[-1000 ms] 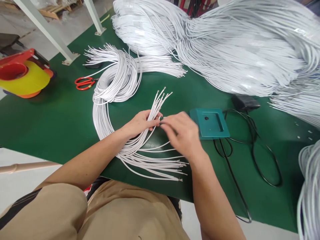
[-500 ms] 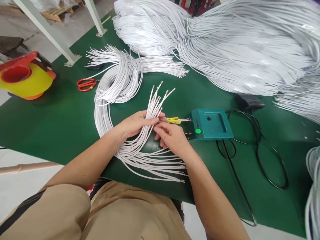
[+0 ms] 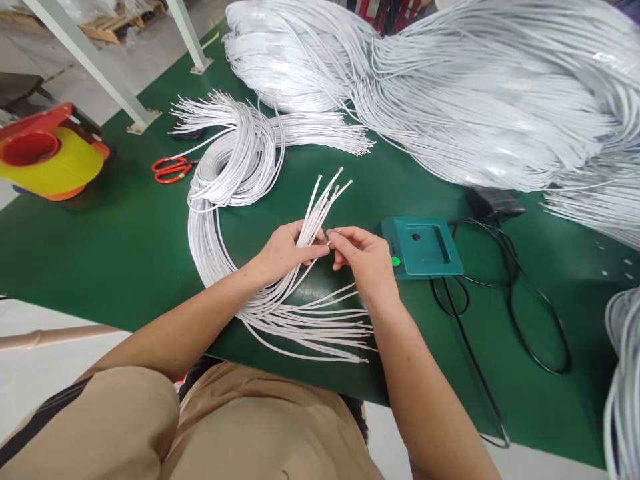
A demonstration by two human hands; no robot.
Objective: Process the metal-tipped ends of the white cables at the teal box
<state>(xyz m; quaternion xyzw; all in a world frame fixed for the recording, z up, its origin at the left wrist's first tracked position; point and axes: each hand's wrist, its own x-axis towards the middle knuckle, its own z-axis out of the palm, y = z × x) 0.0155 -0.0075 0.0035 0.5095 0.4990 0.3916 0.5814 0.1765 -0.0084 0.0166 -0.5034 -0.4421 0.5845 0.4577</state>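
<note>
My left hand point(image 3: 293, 253) is closed around a bunch of white wires point(image 3: 316, 217), whose ends fan out above the fingers. Just to its right, my right hand point(image 3: 363, 257) pinches the end of a single white wire point(image 3: 329, 243) between thumb and forefinger. More loose wire ends point(image 3: 320, 330) lie on the table below both hands, pointing right. The teal device with a green button point(image 3: 423, 247) stands behind my right hand, which hides its left side.
Red-handled scissors point(image 3: 171, 171) lie left of a coiled wire bundle point(image 3: 235, 160). Large wire bundles point(image 3: 475, 100) fill the back of the green table point(image 3: 125, 253). A yellow and red tape dispenser point(image 3: 53, 153) is at far left. Black cables point(image 3: 530, 320) loop at the right.
My right hand has risen slightly to the right and now pinches a wire end. The bunch in my left hand has tilted right. The yellow piece at the device is now hidden.
</note>
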